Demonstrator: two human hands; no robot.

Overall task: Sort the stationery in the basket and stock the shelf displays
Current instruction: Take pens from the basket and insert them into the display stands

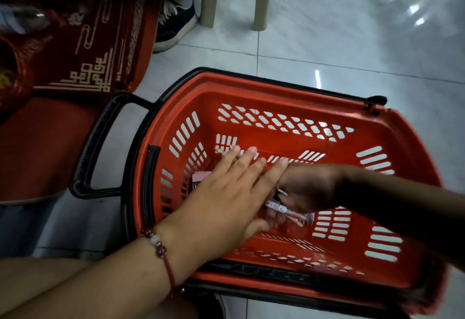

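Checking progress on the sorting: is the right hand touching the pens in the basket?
Touching. The head view shows the right hand curled around the pens.

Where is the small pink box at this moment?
In the head view, the pink box lies inside the red basket, near its left wall, partly hidden under the left hand.

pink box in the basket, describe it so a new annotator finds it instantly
Start at the red basket on the tiled floor and go to its left end, beside the black handle. The pink box lies on the bottom there, half hidden under the left hand. It is the only flat-sided pink block; the right hand holds thin pens.
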